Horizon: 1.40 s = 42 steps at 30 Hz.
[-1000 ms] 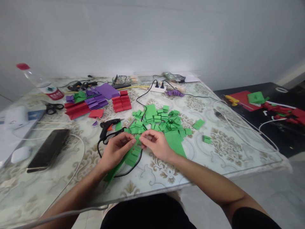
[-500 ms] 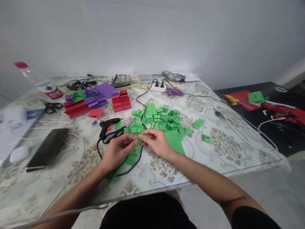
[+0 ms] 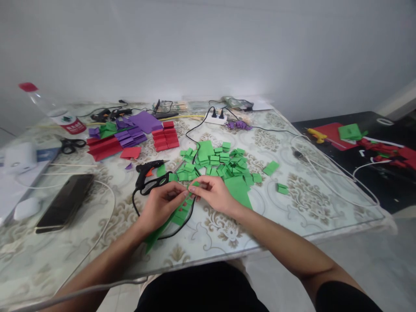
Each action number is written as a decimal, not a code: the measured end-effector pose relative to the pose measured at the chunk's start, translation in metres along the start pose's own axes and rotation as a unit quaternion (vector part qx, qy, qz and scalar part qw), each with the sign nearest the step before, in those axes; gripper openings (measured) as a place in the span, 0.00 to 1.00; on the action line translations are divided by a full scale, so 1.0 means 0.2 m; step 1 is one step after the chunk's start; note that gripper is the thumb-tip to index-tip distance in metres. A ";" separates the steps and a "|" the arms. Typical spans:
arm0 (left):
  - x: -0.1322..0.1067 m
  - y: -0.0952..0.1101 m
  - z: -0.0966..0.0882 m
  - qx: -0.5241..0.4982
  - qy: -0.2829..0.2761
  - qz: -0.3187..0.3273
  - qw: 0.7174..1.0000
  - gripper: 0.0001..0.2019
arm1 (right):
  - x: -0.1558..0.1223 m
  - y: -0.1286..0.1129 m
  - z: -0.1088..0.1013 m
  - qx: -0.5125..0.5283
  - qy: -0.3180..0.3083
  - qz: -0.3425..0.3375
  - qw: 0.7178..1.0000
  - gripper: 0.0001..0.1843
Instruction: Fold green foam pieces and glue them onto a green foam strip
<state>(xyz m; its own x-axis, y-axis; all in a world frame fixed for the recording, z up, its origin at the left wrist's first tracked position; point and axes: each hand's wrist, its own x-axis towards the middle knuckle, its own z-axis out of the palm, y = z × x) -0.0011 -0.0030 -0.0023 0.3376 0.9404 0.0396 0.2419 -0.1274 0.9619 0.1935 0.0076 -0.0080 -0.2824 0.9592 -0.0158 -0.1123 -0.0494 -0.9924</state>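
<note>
Table (image 3: 269, 227), one, patterned cover, filling most of the frame.

Side table (image 3: 373, 188), one, black, right edge, bearing red and green paper.

Pile (image 3: 227, 167), green folded tabs, centre of frame, just beyond my hands and slightly right of them.

My hands, two, lower centre, almost meeting. Left hand (image 3: 164, 206): thumb and fingers drawn together, narrow. Right hand (image 3: 211, 193): thumb and forefinger closed in a pinch.

Phone (image 3: 65, 203), one, dark, left, well apart from my left hand.

Bottle (image 3: 69, 121), one, red cap, upper left, tilted in view; clear above the label, and I cannot tell whether any liquid is inside.

Packet (image 3: 238, 105), one, at the wall, upper centre; contents too blurred to name.

Green strip (image 3: 182, 214), folded, lying beneath and just right of my left hand.

Glue gun (image 3: 146, 171), one, left of centre, nozzle to the right, beyond my left hand.

White case (image 3: 21, 158), one, left edge, lid down, contents hidden.

Scissors (image 3: 159, 182), one pair, black handles, just beyond my left fingers.

Tab (image 3: 195, 184), one, green, smallest entry, between my fingertips at centre. Its visible part slants from lower left to upper right, running from the left fingertips toward the right thumb. The exposed part sits nearer my right hand; the rest is covered by fingers.
</note>
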 end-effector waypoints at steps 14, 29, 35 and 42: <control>0.01 0.02 0.00 0.004 0.016 0.011 1.000 0.11 | -0.01 -0.03 0.00 0.045 0.050 -0.005 0.998 0.13; 0.01 0.00 0.00 -0.020 0.009 -0.001 1.000 0.12 | 0.01 0.00 0.01 0.010 0.039 -0.006 0.999 0.20; 0.01 -0.02 -0.01 -0.034 0.013 -0.022 0.999 0.14 | 0.02 -0.02 -0.02 0.027 0.095 -0.034 0.995 0.19; 0.03 -0.01 -0.02 -0.056 0.017 -0.032 0.998 0.16 | 0.02 0.00 0.00 0.045 0.079 -0.004 0.996 0.23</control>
<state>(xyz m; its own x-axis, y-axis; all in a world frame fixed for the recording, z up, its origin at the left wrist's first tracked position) -0.0020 0.0045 -0.0025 0.2925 0.9561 -0.0156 0.1573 -0.0320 0.9870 0.1933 0.0118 -0.0078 -0.1280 0.9912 -0.0338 -0.2013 -0.0594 -0.9777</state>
